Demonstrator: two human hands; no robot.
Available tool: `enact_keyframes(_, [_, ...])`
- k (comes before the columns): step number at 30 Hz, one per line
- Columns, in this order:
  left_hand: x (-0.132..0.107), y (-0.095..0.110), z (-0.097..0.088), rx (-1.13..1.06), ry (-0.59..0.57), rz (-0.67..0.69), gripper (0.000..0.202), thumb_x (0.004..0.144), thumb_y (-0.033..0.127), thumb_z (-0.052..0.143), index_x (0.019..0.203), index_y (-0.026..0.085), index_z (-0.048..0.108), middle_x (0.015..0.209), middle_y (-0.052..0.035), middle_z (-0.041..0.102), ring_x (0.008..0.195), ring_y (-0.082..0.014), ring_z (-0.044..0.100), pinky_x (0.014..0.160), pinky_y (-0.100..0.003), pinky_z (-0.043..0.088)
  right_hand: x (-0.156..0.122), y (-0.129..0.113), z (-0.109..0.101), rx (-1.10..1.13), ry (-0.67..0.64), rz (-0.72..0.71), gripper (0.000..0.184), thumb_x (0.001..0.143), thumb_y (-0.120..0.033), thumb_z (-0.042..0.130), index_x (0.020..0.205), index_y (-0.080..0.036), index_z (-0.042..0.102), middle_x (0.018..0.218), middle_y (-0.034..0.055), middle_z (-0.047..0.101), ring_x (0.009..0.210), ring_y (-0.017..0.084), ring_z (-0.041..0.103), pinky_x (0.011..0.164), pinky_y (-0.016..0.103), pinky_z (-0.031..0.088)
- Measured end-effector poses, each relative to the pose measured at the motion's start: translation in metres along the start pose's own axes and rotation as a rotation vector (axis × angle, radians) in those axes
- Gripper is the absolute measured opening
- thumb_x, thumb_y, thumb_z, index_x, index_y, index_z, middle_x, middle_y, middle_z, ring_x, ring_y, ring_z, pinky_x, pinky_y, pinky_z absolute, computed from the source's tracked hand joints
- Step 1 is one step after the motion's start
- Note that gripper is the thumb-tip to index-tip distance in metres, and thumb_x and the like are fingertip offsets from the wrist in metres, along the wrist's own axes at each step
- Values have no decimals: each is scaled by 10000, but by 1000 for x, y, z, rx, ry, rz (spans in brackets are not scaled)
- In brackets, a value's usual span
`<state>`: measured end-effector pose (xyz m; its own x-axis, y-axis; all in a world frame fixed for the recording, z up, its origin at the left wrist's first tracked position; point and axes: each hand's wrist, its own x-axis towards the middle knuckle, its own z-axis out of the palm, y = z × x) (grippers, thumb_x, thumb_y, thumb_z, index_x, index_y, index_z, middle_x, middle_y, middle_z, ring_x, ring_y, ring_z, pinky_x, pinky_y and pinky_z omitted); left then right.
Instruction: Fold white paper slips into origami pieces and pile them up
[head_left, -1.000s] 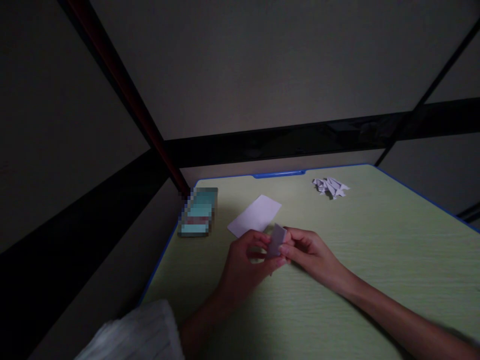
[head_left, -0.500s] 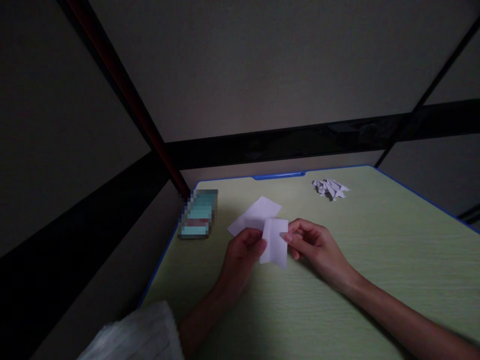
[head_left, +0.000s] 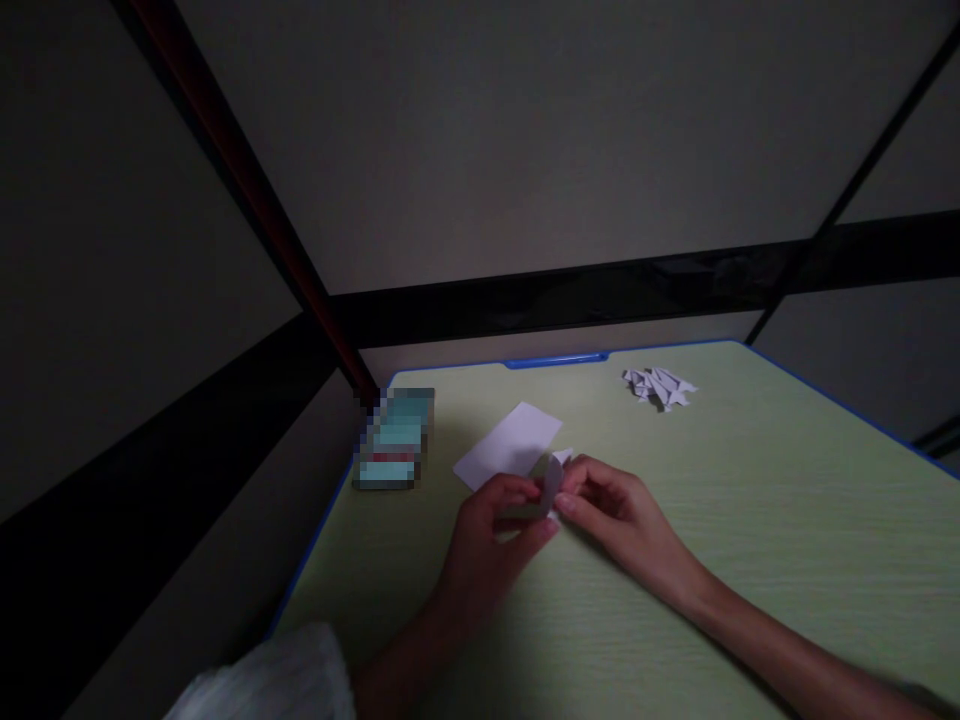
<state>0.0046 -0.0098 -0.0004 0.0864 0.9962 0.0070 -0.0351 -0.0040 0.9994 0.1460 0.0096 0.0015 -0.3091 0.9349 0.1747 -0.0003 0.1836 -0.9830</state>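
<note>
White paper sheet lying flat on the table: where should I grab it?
I'd pinch the white paper sheet at its far corner, coming from the far side: it lies flat, so a fingertip could perhaps lift that corner, and the left hand is closer to its near edge.

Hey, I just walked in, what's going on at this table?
Someone's handling a small folded paper above the table. The right hand pinches it, while the left hand has its fingertips at its left side. A flat sheet lies just beyond, with folded paper shapes farther back, to the right.
</note>
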Motion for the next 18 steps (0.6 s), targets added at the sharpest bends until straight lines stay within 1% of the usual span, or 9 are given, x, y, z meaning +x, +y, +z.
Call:
enact_keyframes(2, [-1, 3, 0, 31, -20, -2, 193, 579, 154, 638, 748, 161, 544, 880, -39, 618, 801, -155, 563, 654, -232, 453, 0, 0, 0, -2, -41, -27, 195, 692, -301, 572, 612, -163, 459, 634, -10, 469, 598, 106, 450, 538, 222, 361])
enact_keyframes(6, [-2, 5, 0, 34, -20, -8, 236, 550, 148, 660, 753, 160, 541, 875, -44, 621, 791, -163, 572, 666, -249, 463, -1, 2, -1, -27, -71, -60, 175, 700, -288, 571, 623, -165, 473, 651, -6, 475, 611, 107, 457, 543, 220, 368])
enact_keyframes(9, [-1, 4, 0, 17, -28, 1, 228, 569, 153, 644, 769, 162, 533, 863, -45, 626, 796, -164, 574, 664, -250, 464, -1, 1, -2, -48, -94, -74, 153, 717, -287, 555, 656, -168, 481, 664, -5, 466, 618, 108, 460, 547, 220, 377])
enact_keyframes(11, [-1, 4, 0, 6, -32, 3, 254, 588, 155, 626, 821, 168, 525, 874, -45, 627, 806, -161, 573, 670, -247, 459, -2, -1, -2, -95, -104, -99, 135, 741, -277, 528, 671, -171, 484, 674, -1, 457, 629, 111, 457, 552, 221, 382])
enact_keyframes(13, [-1, 3, 0, 18, -32, 15, 316, 590, 148, 618, 891, 173, 522, 895, -40, 625, 804, -158, 569, 676, -238, 448, -3, -4, -2, -178, -123, -142, 93, 773, -256, 486, 736, -175, 512, 714, 15, 471, 667, 125, 463, 589, 238, 393])
enact_keyframes(16, [0, 3, -1, 84, -21, 39, 296, 603, 155, 598, 897, 148, 565, 829, -18, 632, 730, -148, 560, 634, -218, 425, -5, -8, -1, -286, -184, -217, 135, 809, -213, 420, 870, -188, 537, 820, 46, 508, 777, 153, 478, 695, 283, 395])
enact_keyframes(18, [1, 3, -2, 80, 15, 22, 230, 627, 176, 573, 849, 123, 597, 749, -7, 629, 678, -139, 544, 598, -209, 408, -6, -8, -1, -316, -187, -223, 140, 810, -201, 413, 880, -193, 534, 833, 46, 507, 788, 155, 480, 702, 288, 394])
